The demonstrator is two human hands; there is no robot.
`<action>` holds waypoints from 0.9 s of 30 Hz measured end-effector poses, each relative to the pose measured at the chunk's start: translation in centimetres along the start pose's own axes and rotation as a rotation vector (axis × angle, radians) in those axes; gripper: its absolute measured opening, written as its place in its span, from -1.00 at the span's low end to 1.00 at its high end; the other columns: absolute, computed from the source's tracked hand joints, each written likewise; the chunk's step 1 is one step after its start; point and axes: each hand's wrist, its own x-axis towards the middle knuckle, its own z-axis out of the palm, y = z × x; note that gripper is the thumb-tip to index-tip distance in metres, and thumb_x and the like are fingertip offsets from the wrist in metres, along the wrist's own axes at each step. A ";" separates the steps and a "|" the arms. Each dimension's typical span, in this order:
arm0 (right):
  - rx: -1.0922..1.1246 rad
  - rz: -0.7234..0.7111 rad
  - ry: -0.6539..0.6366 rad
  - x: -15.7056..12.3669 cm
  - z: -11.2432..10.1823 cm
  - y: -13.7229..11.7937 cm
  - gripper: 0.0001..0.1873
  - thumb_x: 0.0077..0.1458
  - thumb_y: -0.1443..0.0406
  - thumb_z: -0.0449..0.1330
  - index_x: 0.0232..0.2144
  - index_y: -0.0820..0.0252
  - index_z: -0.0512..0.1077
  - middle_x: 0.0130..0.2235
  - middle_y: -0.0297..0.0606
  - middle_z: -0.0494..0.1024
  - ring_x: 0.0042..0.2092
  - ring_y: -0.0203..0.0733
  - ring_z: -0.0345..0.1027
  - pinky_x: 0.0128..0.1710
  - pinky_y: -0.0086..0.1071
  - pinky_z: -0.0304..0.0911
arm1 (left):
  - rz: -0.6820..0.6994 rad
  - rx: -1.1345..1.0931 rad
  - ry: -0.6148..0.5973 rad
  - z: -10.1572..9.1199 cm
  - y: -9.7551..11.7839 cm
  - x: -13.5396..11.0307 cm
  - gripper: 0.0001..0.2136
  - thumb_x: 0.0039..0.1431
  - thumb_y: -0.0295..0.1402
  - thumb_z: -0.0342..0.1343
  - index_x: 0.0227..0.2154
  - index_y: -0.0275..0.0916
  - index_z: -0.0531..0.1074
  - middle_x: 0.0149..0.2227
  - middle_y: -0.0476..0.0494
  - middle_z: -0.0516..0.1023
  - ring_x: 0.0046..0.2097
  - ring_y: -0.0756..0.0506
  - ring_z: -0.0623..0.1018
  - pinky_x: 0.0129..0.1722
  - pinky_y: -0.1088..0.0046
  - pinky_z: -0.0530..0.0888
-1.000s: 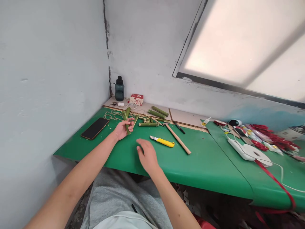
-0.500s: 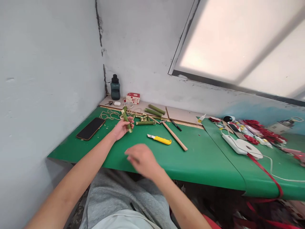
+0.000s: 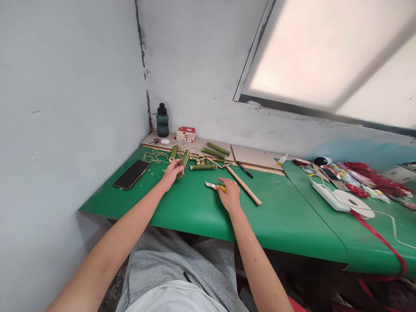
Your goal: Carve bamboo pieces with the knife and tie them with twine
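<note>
My left hand point(image 3: 172, 171) is closed around a short green bamboo piece point(image 3: 183, 161) near the back left of the green table point(image 3: 195, 208). My right hand point(image 3: 230, 193) lies over the yellow utility knife point(image 3: 212, 186), fingers curled on its handle; only the blade end shows to the left of the hand. Several more bamboo pieces point(image 3: 203, 167) lie just behind the two hands, beside a loose cord point(image 3: 154, 156).
A phone point(image 3: 130, 174) lies at the left. A wooden stick point(image 3: 243, 185) and a pen point(image 3: 244, 170) lie right of the knife. A dark bottle point(image 3: 162, 121) and a small red box point(image 3: 186, 134) stand at the wall. White devices point(image 3: 341, 199) and red items point(image 3: 367, 175) crowd the right side.
My right hand has moved forward from the table's front edge onto the yellow knife. My left hand has turned the bamboo piece so it leans right.
</note>
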 end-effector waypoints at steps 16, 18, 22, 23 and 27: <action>0.187 -0.059 0.069 0.0 -0.7 0.1 -0.78 0.27 0.15 0.19 -0.17 0.08 0.59 -0.13 -0.16 0.64 -0.10 0.01 0.49 -0.06 -0.12 0.33 | 0.235 0.531 0.080 -0.6 -0.6 -1.0 -0.77 0.32 -0.18 0.11 -0.03 -0.10 0.48 -0.26 -0.10 0.59 -0.27 -0.15 0.58 -0.26 0.33 0.46; 0.229 -0.046 0.125 -0.1 -1.0 0.0 -0.76 0.29 0.14 0.18 -0.14 0.09 0.58 -0.11 -0.15 0.64 -0.10 0.00 0.51 -0.07 -0.13 0.36 | 0.253 0.583 0.104 -0.6 -0.3 -1.1 -0.78 0.26 -0.21 0.18 -0.06 -0.08 0.50 -0.19 -0.11 0.61 -0.18 -0.18 0.59 -0.19 0.30 0.47; 0.301 -0.035 0.207 -0.3 -1.3 -0.2 -0.73 0.32 0.10 0.17 -0.12 0.10 0.56 -0.10 -0.14 0.63 -0.08 -0.02 0.52 -0.08 -0.15 0.40 | 0.294 0.643 0.120 -0.5 0.2 -1.2 -0.78 0.14 -0.34 0.25 -0.13 -0.08 0.47 -0.14 -0.09 0.59 -0.12 -0.18 0.57 -0.12 0.30 0.48; 0.317 -0.038 0.221 -0.4 -1.3 -0.3 -0.72 0.33 0.09 0.16 -0.12 0.10 0.56 -0.10 -0.14 0.63 -0.07 -0.02 0.52 -0.07 -0.15 0.40 | 0.303 0.647 0.119 -0.5 0.3 -1.3 -0.77 0.13 -0.37 0.24 -0.14 -0.09 0.45 -0.14 -0.09 0.58 -0.13 -0.16 0.56 -0.11 0.31 0.48; 0.368 -0.042 0.275 -0.4 -1.3 -0.3 -0.70 0.35 0.07 0.16 -0.11 0.12 0.56 -0.13 -0.15 0.63 -0.10 -0.04 0.52 -0.06 -0.16 0.42 | 0.333 0.645 0.102 -0.4 0.3 -1.3 -0.69 0.07 -0.51 0.17 -0.12 -0.11 0.38 -0.18 -0.07 0.52 -0.16 -0.12 0.56 -0.14 0.35 0.50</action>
